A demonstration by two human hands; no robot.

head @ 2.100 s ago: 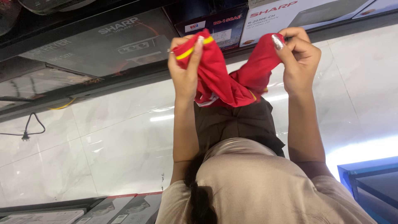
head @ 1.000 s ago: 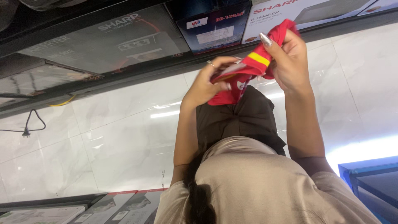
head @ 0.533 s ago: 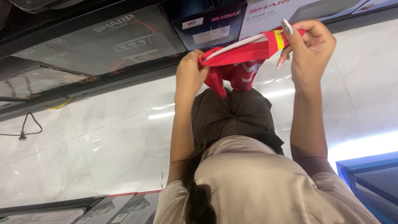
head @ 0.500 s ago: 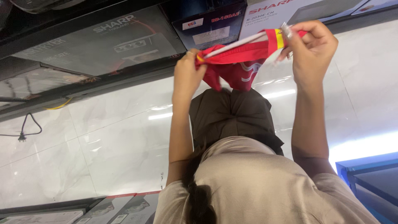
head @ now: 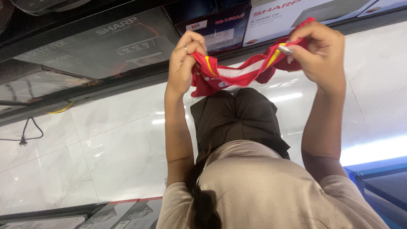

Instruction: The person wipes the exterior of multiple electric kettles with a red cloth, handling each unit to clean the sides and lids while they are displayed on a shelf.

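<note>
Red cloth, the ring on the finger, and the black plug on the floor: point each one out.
red cloth (head: 237, 74): head view, on the white stripe stretched between both hands.
ring (head: 185, 48): head view, on the band around a left-hand finger.
black plug (head: 22, 142): head view, on the plug body at the cable's end.

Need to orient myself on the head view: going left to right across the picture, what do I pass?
Black power plug with cord on the white tile floor → left hand → red cloth with white and yellow stripes → right hand → blue metal frame.

Dark blue carton (head: 218, 27) stands beside white carton (head: 296, 15) on shelf.
</note>
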